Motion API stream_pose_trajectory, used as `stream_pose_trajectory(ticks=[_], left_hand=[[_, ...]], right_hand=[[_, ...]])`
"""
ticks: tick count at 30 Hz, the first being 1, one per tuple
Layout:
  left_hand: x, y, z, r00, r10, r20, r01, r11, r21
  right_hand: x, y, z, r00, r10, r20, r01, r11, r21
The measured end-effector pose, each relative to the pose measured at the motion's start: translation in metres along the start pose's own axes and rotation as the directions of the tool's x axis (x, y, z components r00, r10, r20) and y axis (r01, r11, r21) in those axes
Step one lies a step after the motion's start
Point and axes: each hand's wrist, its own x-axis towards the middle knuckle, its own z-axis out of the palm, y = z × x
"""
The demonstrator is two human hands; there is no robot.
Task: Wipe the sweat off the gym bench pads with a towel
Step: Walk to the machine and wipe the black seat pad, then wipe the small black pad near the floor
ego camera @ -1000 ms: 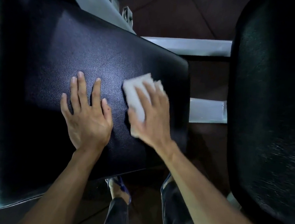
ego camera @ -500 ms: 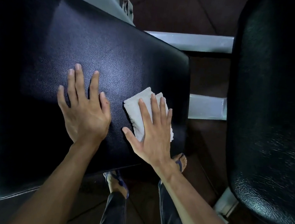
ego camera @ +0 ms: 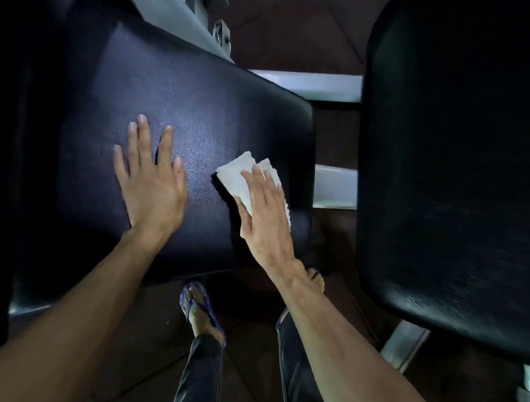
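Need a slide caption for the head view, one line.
Right hand presses a white towel flat on the black bench pad; left hand rests beside it.

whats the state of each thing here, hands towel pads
left hand: flat on the near pad, fingers straight and spread, holding nothing
right hand: fingers straight, pressing the towel onto the pad
towel: white, folded, flat on the near pad close to its right edge, partly under the right hand
near pad: black, shiny patch between the hands
second pad: black, on the right, nothing touching it
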Motion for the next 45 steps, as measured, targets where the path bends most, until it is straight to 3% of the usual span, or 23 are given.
stream_pose_trajectory(ticks=[3, 7, 13, 18, 21, 25, 31, 36, 39, 45], left_hand=[[-0.037, 0.020, -0.026, 0.986, 0.003, 0.166, 0.029, 0.982, -0.185], [-0.133, 0.038, -0.061, 0.933, -0.107, 0.343, 0.241, 0.895, -0.376], [-0.246, 0.027, -0.089, 0.849, 0.031, 0.527, 0.246, 0.860, -0.447], [-0.292, 0.020, -0.098, 0.769, 0.278, 0.576, -0.004, 0.903, -0.430], [-0.314, 0.023, -0.105, 0.693, 0.401, 0.599, -0.133, 0.888, -0.440], [-0.361, 0.047, -0.113, 0.526, 0.517, 0.675, -0.313, 0.856, -0.412], [-0.468, 0.108, -0.111, 0.236, 0.637, 0.734, -0.612, 0.684, -0.397], [-0.583, 0.157, -0.098, 0.057, 0.652, 0.756, -0.731, 0.542, -0.413], [-0.659, 0.187, -0.085, 0.010, 0.662, 0.750, -0.745, 0.505, -0.436], [-0.788, 0.248, -0.065, 0.016, 0.662, 0.750, -0.754, 0.500, -0.425]], right_hand=[[-0.032, -0.012, -0.030, 0.991, 0.093, 0.093, -0.102, 0.990, 0.098], [-0.107, -0.040, -0.081, 0.931, 0.276, 0.238, -0.315, 0.938, 0.144], [-0.216, -0.076, -0.128, 0.856, 0.442, 0.267, -0.495, 0.851, 0.178], [-0.298, -0.094, -0.135, 0.772, 0.615, 0.161, -0.633, 0.720, 0.283], [-0.357, -0.107, -0.135, 0.682, 0.725, 0.093, -0.693, 0.601, 0.398], [-0.445, -0.115, -0.126, 0.546, 0.837, 0.024, -0.720, 0.454, 0.525], [-0.575, -0.117, -0.126, 0.275, 0.960, -0.048, -0.645, 0.221, 0.732], [-0.693, -0.097, -0.125, 0.111, 0.991, -0.080, -0.561, 0.128, 0.818], [-0.760, -0.075, -0.132, 0.056, 0.997, -0.049, -0.518, 0.071, 0.852], [-0.881, -0.022, -0.170, -0.014, 0.999, -0.038, -0.506, 0.025, 0.862]])
